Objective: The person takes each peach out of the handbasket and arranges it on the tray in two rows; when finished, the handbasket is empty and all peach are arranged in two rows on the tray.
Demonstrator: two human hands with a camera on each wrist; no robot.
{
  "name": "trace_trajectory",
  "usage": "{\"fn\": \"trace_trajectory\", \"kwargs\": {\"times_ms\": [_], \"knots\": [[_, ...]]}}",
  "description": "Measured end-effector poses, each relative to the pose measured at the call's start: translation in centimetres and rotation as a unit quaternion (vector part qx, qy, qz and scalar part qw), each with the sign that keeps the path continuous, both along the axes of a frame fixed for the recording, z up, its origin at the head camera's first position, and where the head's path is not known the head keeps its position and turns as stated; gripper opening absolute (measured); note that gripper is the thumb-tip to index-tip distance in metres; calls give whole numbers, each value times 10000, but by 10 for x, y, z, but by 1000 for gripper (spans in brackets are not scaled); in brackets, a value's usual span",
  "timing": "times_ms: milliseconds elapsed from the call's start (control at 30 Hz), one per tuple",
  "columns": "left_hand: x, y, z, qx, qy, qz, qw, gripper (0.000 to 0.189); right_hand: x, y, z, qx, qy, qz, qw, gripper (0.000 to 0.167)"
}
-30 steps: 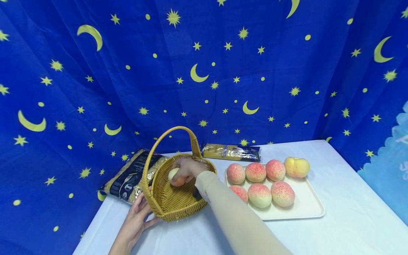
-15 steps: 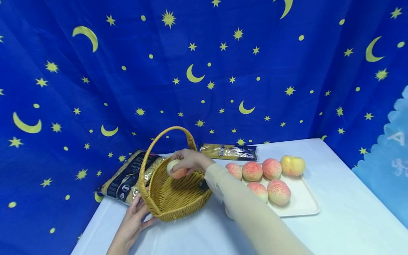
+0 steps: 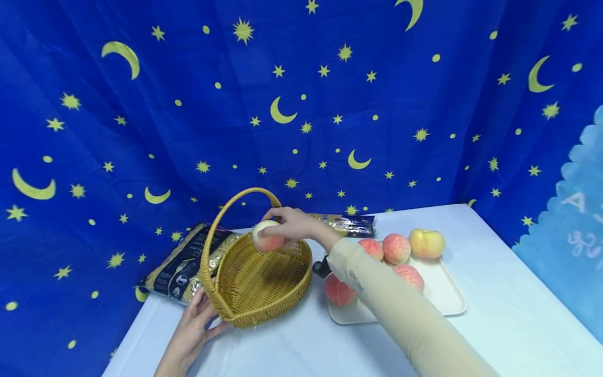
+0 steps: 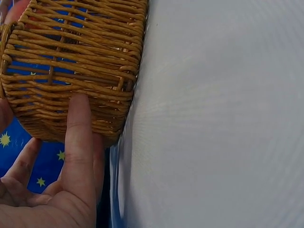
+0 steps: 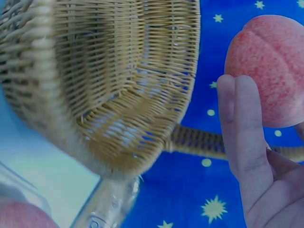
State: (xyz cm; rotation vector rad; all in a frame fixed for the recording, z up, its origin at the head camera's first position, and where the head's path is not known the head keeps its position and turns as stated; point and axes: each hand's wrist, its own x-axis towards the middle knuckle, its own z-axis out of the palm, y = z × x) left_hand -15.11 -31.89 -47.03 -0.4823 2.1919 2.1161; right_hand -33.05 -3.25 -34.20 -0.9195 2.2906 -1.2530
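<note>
My right hand [image 3: 298, 225] grips a pink-and-cream peach [image 3: 266, 236] above the wicker basket [image 3: 259, 280], at the height of the rim's far side in the head view. In the right wrist view, two straight fingers lie along the peach [image 5: 270, 71], which hangs beyond the basket's mouth. The basket has a tall arched handle [image 3: 214, 230], and its woven floor shows. My left hand [image 3: 190, 330] touches the basket's near left side; in the left wrist view one extended fingertip presses on the basket wall [image 4: 76, 52] low down.
Several peaches [image 3: 396, 248] and a yellower fruit [image 3: 426, 243] lie on a white tray [image 3: 443, 293] at right, partly hidden by my right sleeve. A dark-and-gold food bag [image 3: 179, 267] leans behind the basket's left. A long pasta packet [image 3: 360, 226] lies at the back by the blue curtain.
My right hand has lifted the peach up from inside the basket to above it, and slightly right. The left hand stays at the basket's side. The head view has shifted a little.
</note>
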Motion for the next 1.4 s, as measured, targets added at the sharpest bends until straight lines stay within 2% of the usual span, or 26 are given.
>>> {"fn": "trace_trajectory", "kwargs": {"times_ms": [300,733,933,1067,1267,1400], "knots": [[-3,1,1,19,-103,54,9999,68,7,43,18,-56,137,-47,9999,42],[-1,-2,-1,-85,-148,67,9998,73,14,130,33,46,246,-576,9980,40],[-2,-1,0,-90,-124,53,9999,71,17,179,32,27,68,-845,9964,41],[-3,1,1,-75,-133,81,9999,72,25,209,29,19,6,-1015,9948,41],[-4,1,0,-32,-180,92,9998,71,39,252,16,31,-149,-1293,9915,45],[-2,0,0,-35,-100,31,9999,70,48,277,7,90,-219,-1313,9911,46]]}}
